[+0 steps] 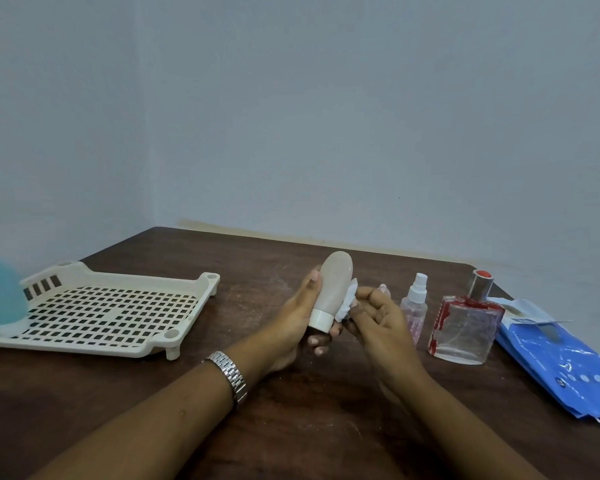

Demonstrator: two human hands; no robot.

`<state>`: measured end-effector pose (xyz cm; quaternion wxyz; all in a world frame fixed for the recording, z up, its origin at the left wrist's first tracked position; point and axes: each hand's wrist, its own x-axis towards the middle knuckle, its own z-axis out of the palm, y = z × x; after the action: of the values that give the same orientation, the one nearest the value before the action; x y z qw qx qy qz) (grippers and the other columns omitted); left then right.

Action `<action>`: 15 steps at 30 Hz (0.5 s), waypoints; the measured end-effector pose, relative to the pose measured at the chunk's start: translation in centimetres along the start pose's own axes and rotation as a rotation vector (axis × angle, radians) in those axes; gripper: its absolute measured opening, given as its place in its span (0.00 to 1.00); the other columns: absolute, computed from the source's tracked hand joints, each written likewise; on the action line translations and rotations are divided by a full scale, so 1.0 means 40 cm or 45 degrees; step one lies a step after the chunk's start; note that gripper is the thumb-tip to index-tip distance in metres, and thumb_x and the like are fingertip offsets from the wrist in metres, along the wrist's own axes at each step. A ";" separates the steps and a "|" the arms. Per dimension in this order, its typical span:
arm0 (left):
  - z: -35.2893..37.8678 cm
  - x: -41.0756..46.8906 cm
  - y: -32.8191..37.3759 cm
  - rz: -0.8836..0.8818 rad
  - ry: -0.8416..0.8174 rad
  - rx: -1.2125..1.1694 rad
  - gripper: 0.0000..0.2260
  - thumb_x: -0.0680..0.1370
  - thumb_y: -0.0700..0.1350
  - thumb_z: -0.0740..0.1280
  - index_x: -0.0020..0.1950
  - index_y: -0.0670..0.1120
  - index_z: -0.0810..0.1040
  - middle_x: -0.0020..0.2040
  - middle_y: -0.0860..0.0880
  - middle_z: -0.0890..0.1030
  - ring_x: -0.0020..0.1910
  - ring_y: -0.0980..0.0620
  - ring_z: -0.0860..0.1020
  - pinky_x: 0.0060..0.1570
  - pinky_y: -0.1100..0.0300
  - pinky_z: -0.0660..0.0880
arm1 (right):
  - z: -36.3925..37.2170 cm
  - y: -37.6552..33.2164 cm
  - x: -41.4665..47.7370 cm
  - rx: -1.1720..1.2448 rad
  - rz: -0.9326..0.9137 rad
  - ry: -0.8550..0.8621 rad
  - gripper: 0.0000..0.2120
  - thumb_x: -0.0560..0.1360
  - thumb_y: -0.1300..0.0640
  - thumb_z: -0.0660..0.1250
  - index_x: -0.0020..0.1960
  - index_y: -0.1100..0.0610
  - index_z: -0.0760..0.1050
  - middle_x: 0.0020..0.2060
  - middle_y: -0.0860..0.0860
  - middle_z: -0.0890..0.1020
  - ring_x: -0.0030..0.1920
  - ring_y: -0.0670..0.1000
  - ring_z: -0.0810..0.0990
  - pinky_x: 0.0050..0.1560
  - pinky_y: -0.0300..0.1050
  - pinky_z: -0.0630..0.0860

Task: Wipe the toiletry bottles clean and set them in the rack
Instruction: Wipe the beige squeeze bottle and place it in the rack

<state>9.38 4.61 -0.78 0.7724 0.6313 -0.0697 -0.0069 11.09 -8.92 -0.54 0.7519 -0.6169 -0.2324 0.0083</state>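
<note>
My left hand (293, 320) grips a beige squeeze bottle (333, 284) above the table's middle, its white cap pointing down. My right hand (378, 313) presses a small white wipe (347, 304) against the bottle's right side. A cream perforated rack (94, 311) lies at the left, with a teal bottle (0, 296) standing cap-down on its left end. To the right stand a small clear spray bottle (414, 306) with pink contents and a square glass perfume bottle (465, 327) with red trim and a silver cap.
A blue pack of wipes (561, 358) lies at the table's right edge. The dark wooden table (291, 427) meets a grey wall at the back. A metal watch (231, 374) is on my left wrist.
</note>
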 end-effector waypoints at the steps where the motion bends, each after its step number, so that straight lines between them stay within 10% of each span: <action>1: -0.001 -0.001 0.005 -0.037 -0.025 -0.041 0.32 0.76 0.65 0.52 0.69 0.42 0.65 0.29 0.45 0.75 0.19 0.56 0.62 0.21 0.65 0.66 | 0.001 -0.004 -0.001 -0.007 -0.042 0.035 0.07 0.78 0.64 0.60 0.52 0.59 0.75 0.41 0.52 0.84 0.43 0.48 0.83 0.42 0.37 0.79; 8: 0.014 -0.022 0.016 -0.272 -0.325 -0.099 0.23 0.80 0.62 0.49 0.62 0.49 0.70 0.27 0.47 0.72 0.19 0.57 0.62 0.23 0.66 0.66 | -0.007 -0.013 0.015 0.086 -0.191 0.361 0.10 0.77 0.66 0.61 0.48 0.53 0.74 0.36 0.46 0.84 0.40 0.43 0.82 0.39 0.35 0.77; 15: 0.010 -0.017 -0.001 -0.230 -0.300 -0.020 0.27 0.76 0.64 0.52 0.71 0.51 0.64 0.27 0.46 0.72 0.17 0.57 0.61 0.21 0.66 0.66 | -0.012 -0.006 0.021 0.184 0.025 0.218 0.10 0.79 0.64 0.58 0.56 0.56 0.75 0.48 0.50 0.83 0.47 0.45 0.81 0.47 0.40 0.78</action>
<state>8.68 4.29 -0.82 0.7600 0.6237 -0.1029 -0.1510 11.94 -9.16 -0.08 0.8114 -0.5616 -0.1603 -0.0204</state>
